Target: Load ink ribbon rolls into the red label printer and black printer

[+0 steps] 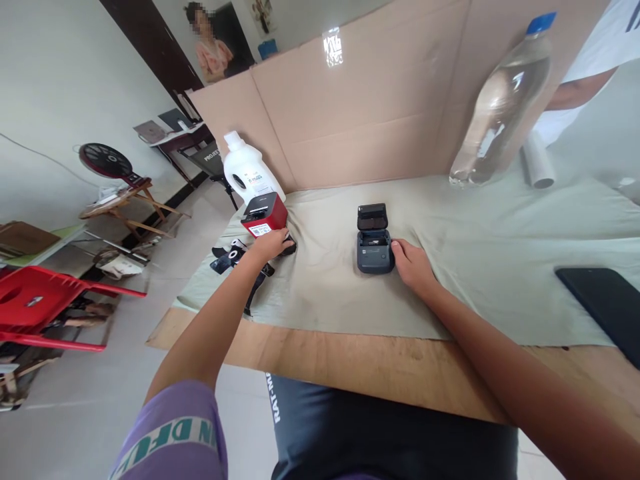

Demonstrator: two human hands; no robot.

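Observation:
A small dark grey label printer with its lid raised sits on the pale cloth near the middle. My right hand rests against its right side, fingers curled on the casing. My left hand reaches to the left edge of the cloth and closes on a small black object just below a red and black printer. Several black pieces with white rolls lie beside that hand.
A white jug stands behind the red printer. A clear water bottle leans on the cardboard screen at the back right, beside a white roll. A black phone lies right. A red chair stands left. People stand behind the screen.

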